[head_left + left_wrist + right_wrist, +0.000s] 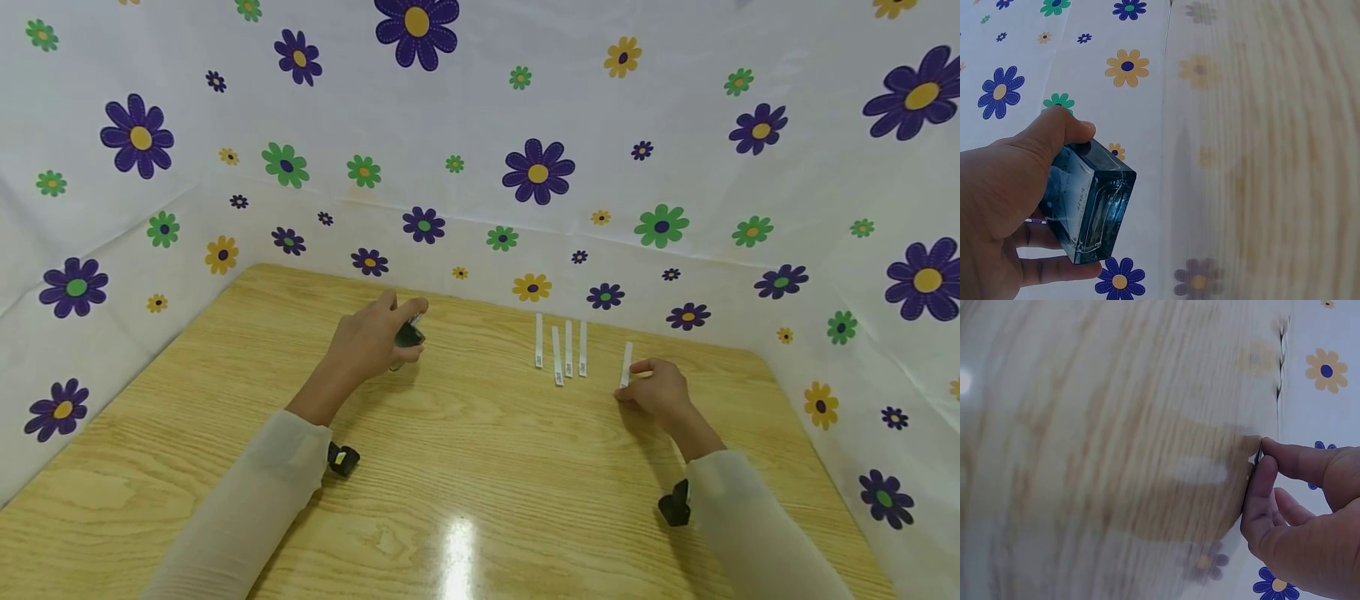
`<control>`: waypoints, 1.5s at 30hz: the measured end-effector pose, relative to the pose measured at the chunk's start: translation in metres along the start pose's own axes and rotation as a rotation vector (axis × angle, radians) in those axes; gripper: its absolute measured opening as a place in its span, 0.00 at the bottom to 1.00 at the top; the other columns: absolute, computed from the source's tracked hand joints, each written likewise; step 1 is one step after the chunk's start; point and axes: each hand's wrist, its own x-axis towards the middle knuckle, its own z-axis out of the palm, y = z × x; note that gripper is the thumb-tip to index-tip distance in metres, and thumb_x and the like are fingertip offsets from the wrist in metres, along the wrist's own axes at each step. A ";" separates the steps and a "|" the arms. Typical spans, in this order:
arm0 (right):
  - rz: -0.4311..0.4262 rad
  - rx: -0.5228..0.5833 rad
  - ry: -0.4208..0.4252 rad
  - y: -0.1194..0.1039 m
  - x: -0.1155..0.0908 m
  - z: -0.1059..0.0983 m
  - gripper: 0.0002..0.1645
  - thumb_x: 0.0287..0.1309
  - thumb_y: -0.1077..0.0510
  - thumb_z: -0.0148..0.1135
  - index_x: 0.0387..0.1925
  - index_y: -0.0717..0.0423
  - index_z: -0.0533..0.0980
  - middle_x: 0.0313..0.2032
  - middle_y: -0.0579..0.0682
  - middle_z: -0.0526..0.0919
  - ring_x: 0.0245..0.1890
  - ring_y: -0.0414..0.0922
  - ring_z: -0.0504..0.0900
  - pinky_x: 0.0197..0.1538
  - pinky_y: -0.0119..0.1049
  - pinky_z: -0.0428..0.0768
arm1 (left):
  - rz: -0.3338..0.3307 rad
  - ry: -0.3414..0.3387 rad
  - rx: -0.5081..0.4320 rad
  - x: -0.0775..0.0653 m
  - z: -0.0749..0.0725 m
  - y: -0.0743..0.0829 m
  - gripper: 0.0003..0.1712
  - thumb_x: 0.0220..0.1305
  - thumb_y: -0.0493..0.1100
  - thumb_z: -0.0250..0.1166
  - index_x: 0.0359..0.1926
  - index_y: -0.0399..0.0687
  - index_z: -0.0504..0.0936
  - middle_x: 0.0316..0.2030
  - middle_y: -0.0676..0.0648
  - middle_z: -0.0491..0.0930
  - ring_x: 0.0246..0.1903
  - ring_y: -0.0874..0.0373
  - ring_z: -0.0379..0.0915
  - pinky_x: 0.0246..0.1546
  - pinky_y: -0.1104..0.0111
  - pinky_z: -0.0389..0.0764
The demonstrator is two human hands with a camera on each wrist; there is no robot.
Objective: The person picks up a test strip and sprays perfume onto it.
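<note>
My left hand point(366, 340) grips a dark glass bottle point(409, 336) above the left-middle of the table. In the left wrist view the bottle point(1088, 203) is blue, rectangular and tilted, its thick glass base turned to the camera; the thumb lies over it and the other fingers pass behind. My right hand point(662, 390) pinches the near end of a white paper strip point(627, 360) close to the tabletop. The right wrist view shows thumb and finger together at a thin edge, the strip barely visible. To its left, several similar white strips point(568, 350) with small dark print lie in a row.
A glossy wood-grain table point(480, 442) reflects light near its front. White flower-patterned cloth point(465, 108) rises behind it and along both sides. Black camera mounts point(343, 459) sit at both wrists.
</note>
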 end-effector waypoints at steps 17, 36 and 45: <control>0.031 0.001 0.034 0.001 0.005 0.007 0.27 0.60 0.67 0.68 0.60 0.72 0.72 0.40 0.60 0.81 0.29 0.41 0.80 0.34 0.31 0.80 | 0.013 0.019 0.004 0.002 0.003 -0.001 0.35 0.60 0.58 0.75 0.66 0.65 0.73 0.41 0.43 0.71 0.27 0.52 0.70 0.19 0.60 0.73; -0.086 0.131 -0.080 -0.013 -0.003 0.009 0.17 0.75 0.60 0.55 0.55 0.72 0.75 0.41 0.57 0.80 0.35 0.45 0.75 0.37 0.35 0.80 | 0.007 0.026 -0.003 0.001 0.003 -0.002 0.36 0.59 0.57 0.75 0.67 0.65 0.73 0.41 0.42 0.71 0.27 0.52 0.69 0.19 0.60 0.72; -0.134 0.128 -0.125 -0.037 -0.015 0.024 0.14 0.74 0.61 0.56 0.50 0.70 0.76 0.37 0.56 0.80 0.33 0.45 0.76 0.41 0.37 0.82 | 0.004 0.009 0.006 0.001 0.003 -0.002 0.36 0.60 0.58 0.75 0.67 0.65 0.72 0.42 0.42 0.71 0.27 0.52 0.70 0.18 0.61 0.72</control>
